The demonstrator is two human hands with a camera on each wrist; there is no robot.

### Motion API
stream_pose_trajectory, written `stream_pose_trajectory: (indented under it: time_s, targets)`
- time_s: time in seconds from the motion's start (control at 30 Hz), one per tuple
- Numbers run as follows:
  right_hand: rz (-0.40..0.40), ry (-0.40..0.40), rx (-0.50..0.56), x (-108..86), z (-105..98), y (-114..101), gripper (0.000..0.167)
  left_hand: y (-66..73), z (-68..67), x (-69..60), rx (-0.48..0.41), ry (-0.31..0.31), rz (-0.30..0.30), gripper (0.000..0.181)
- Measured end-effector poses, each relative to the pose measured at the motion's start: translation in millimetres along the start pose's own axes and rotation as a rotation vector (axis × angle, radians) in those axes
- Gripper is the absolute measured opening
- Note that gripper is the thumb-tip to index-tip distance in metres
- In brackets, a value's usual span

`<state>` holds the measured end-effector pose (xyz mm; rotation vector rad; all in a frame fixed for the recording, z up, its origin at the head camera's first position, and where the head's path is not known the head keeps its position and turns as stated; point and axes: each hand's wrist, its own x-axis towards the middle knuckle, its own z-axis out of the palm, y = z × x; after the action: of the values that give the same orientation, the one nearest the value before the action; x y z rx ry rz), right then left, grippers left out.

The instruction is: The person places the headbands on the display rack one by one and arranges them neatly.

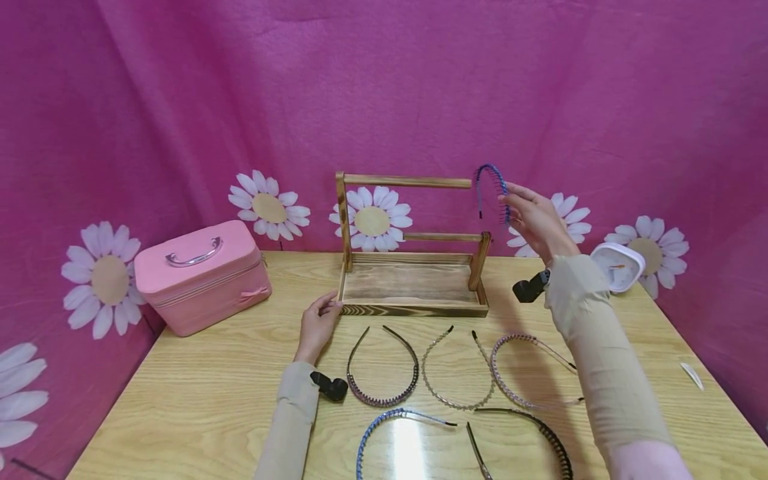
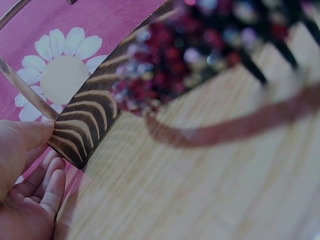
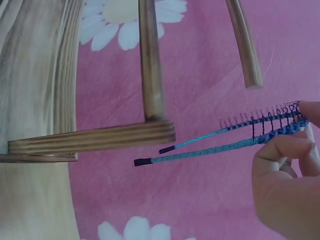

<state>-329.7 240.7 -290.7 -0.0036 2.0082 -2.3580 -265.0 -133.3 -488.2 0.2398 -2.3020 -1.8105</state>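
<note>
My right hand (image 1: pixel 540 223) pinches a blue headband (image 1: pixel 493 168) with comb teeth between thumb and fingers. It is raised beside the free right end of the upper bar (image 1: pixel 414 181) of a wooden headband stand (image 1: pixel 414 311). In the right wrist view the headband's dark tips (image 3: pixel 143 162) point toward the stand's short upright (image 3: pixel 95 140), apart from both bars. At the stand's front left corner, my left hand (image 1: pixel 318 328) grips the tray edge, thumb on top and fingers curled at the side. A beaded headband (image 2: pixel 190 55) looms blurred in the left wrist view.
Several headbands lie in front of the stand, including a clear one (image 1: pixel 459 405), a pink one (image 1: pixel 495 363), a blue one (image 1: pixel 363 440) and a black one (image 1: pixel 555 440). A pink case (image 1: pixel 204 280) stands left, a white clock (image 1: pixel 618 267) right. A pink curtain (image 1: pixel 420 87) hangs behind.
</note>
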Motion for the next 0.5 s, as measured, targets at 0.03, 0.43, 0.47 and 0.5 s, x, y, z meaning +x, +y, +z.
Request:
stream_pose_trajectory:
  time_s: [0.03,0.43,0.47,0.5]
  targets:
    - [-0.006,-0.001,-0.013,1.0,3,-1,0.055,-0.1,0.1,0.0,0.001,-0.001,0.0,0.035]
    - [-0.03,-0.009,0.122,16.3,43,1,0.043,-0.6,0.3,0.4,0.006,-0.003,-0.002,0.035]
    - [-0.023,-0.005,0.123,17.9,48,2,0.046,-0.9,0.3,0.8,0.007,-0.005,-0.002,0.035]
    - [-0.02,-0.005,0.119,19.2,53,2,0.05,-1.3,0.2,1.3,0.009,-0.006,-0.001,0.035]
